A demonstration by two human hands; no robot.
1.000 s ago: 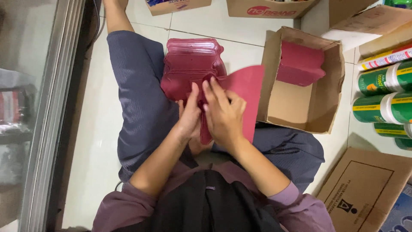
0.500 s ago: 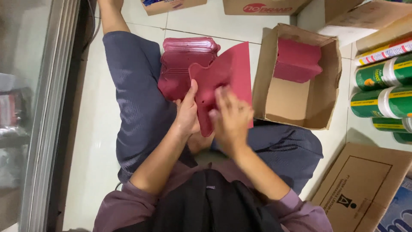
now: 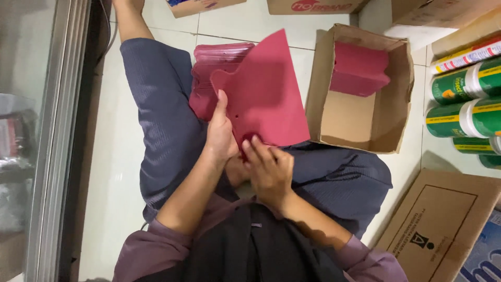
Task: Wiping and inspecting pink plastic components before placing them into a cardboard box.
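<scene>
I sit on a tiled floor with my legs out in front. My left hand [image 3: 222, 133] grips the left edge of a flat dark-red card cutout [image 3: 269, 91], thumb along its side. My right hand [image 3: 269, 169] pinches the same cutout at its lower edge, fingers curled on it. The cutout is held up over my lap, spread open and tilted. Behind it, on my left thigh, lies a stack of similar dark-red cutouts [image 3: 209, 65]. To the right stands an open cardboard box [image 3: 360, 125] with more dark-red folded pieces [image 3: 360, 68] inside.
Green cylindrical cans [image 3: 464, 112] lie stacked at the right edge. A flat brown carton [image 3: 443, 224] lies at bottom right. More cartons [image 3: 313, 5] sit at the top. A metal-framed glass door [image 3: 52, 130] runs down the left.
The dark-red cutout has been lifted off the stack and unfolded wider, swinging up and right. Both hands have slid down to its lower edge.
</scene>
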